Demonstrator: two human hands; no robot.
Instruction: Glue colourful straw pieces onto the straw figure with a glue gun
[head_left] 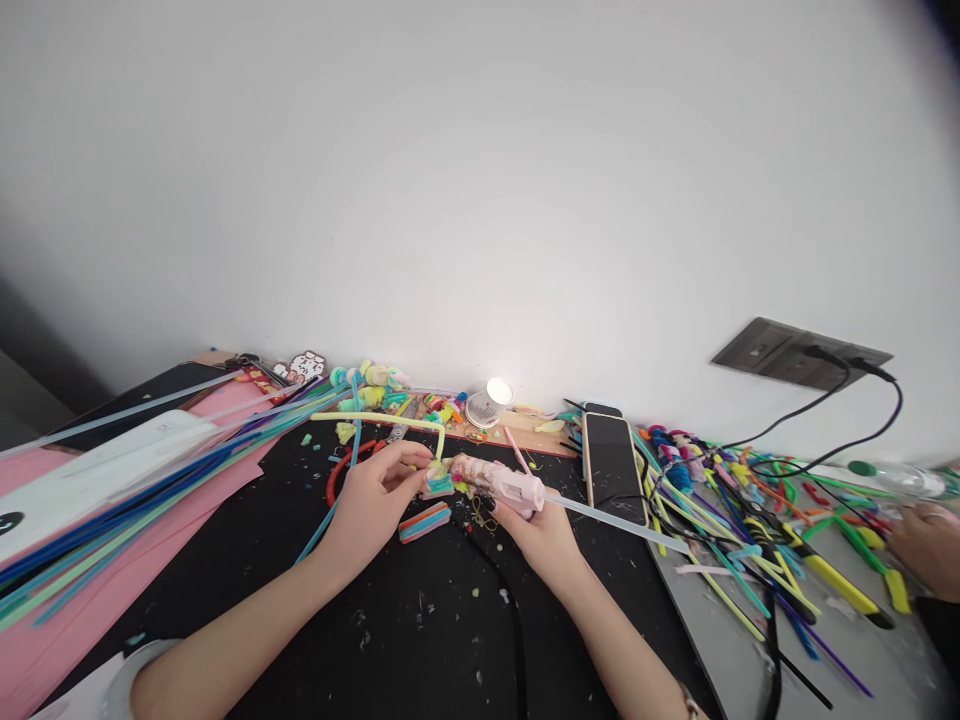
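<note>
My right hand (544, 540) is wrapped round a pink hot glue gun (517, 488), whose nozzle points left. A long translucent glue stick (615, 522) sticks out of its back end. Between the fingers of my left hand (379, 500) is a small teal and yellow pipe cleaner piece (439, 486), close to the nozzle. A bent yellow pipe cleaner (390, 418) rises from about that piece; whether they are joined I cannot tell. Just below lies a striped orange and blue pipe cleaner bundle (425, 523) on the black mat (405, 630).
A paper cup (490, 402) stands by the wall, left of a phone (610, 455). Long pipe cleaners (217, 470) cross pink paper (142, 600) on the left. Yellow-handled cutters (832, 575) and more pipe cleaners lie right, near another person's hand (926, 550). A black cable (502, 590) crosses the mat.
</note>
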